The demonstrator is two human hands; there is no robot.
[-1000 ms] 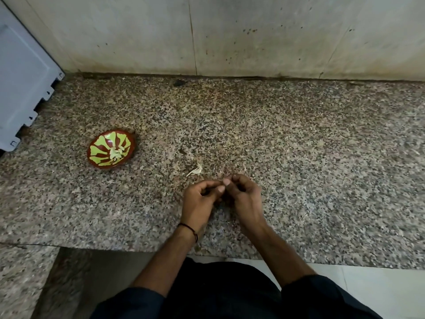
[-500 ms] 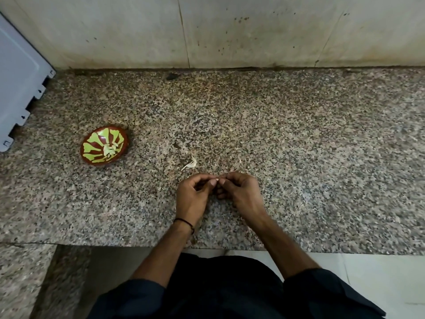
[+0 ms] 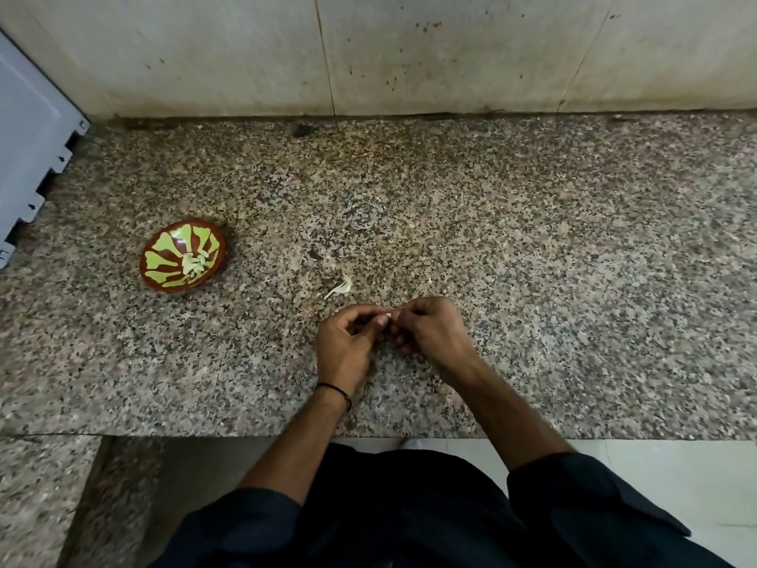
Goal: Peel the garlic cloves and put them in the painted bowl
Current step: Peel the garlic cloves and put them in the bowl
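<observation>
A small garlic clove (image 3: pixel 388 316) is pinched between the fingertips of the left hand (image 3: pixel 344 346) and the right hand (image 3: pixel 434 334). Both hands are curled narrow round it, just above the bench (image 3: pixel 553 280). Most of the clove is hidden, so how much skin is left can't be told. The painted bowl (image 3: pixel 164 244), w/ a few peeled cloves (image 3: pixel 194 264) inside, is set well to the left of the hands and a bit further out. 1 scrap of peel (image 3: pixel 340 288) lies just beyond the left hand.

Risks, as judged:
- The clove is tiny & prob. slick once bared, so it could be squeezed out of the pinch. It might then be lost over the bench edge by the body, or on the speckled stone, where it would be hard to spot.
- Skin bits may be carried into the bowl if peeling is cut short.
- The bowl is a long reach away, so it could be missed or tipped if the clove is tossed.
</observation>
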